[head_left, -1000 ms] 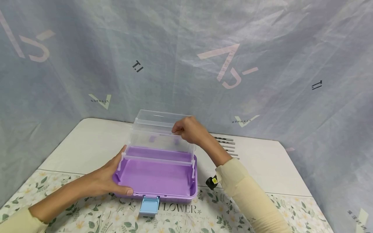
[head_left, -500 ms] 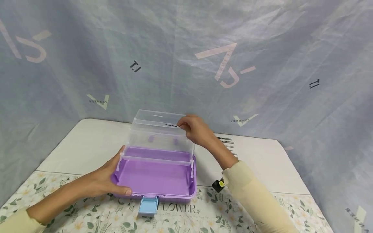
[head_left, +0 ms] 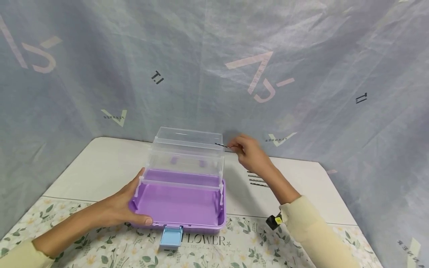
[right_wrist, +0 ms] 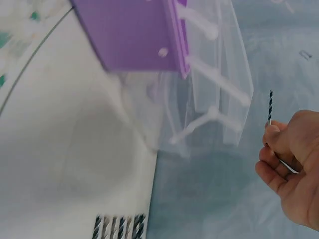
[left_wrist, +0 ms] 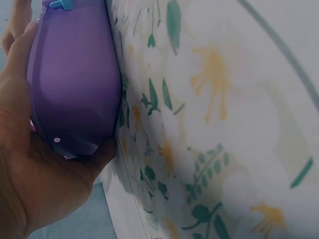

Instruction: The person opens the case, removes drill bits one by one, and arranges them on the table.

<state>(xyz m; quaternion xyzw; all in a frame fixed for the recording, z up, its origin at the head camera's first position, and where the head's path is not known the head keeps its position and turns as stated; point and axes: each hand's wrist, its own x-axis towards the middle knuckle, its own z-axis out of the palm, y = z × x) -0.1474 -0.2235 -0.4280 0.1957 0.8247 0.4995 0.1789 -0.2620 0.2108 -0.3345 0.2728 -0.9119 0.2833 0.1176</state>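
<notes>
A purple storage box [head_left: 179,204] stands with its lid up; its clear stepped trays [head_left: 186,149] rise toward the back. My left hand [head_left: 115,208] grips the box's left end, thumb on the front rim. In the left wrist view that hand [left_wrist: 45,179] wraps round the box's end. Between thumb and fingers, my right hand [head_left: 249,153] pinches a dark twist drill bit [head_left: 221,145]. The bit is held in the air at the right edge of the upper tray. Its spiral tip shows in the right wrist view, pointing away from the right hand [right_wrist: 294,164].
More drill bits [head_left: 257,180] lie in a row on the white tabletop [head_left: 301,186], partly hidden by the right forearm. A blue latch [head_left: 171,236] hangs at the box front over a flowered cloth [head_left: 110,245]. A grey curtain [head_left: 187,74] closes off the back.
My right hand has moved right, from over the upper tray to beyond its right edge, with the drill bit still pinched. The left hand and box have stayed in place.
</notes>
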